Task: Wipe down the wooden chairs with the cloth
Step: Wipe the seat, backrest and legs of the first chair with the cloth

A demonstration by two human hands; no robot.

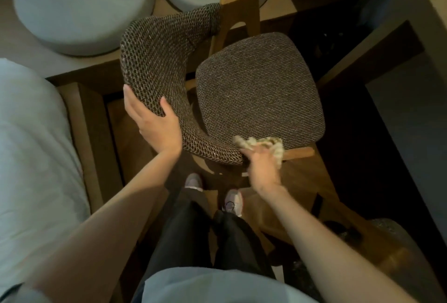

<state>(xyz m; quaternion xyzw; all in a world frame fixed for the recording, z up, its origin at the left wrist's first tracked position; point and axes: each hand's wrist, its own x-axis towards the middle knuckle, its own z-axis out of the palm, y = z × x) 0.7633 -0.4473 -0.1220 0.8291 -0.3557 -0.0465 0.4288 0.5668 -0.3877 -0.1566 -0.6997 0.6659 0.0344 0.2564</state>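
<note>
Steadying is the left side's job: the person's left hand [154,121] grips the curved woven backrest [154,56] of the chair [242,73], thumb on the inner face and fingers [130,102] wrapped over the outer edge. Further right, the right hand [263,165] holds the cloth [268,144] bunched in curled fingers, at the point where the backrest's end meets the near edge of the seat [266,104]. The cloth lies just beside the wooden frame rail [298,152] projecting from under the seat. This hand is blurred, so contact with the wood cannot be confirmed.

Judged from this, the step in hand is wiping the wood at the seat's near side. The next move calls for drawing the cloth along the rail, left grip firm so the chair does not turn. The far wooden upright [239,10] lies well apart from the cloth and needs its own pass.
</note>
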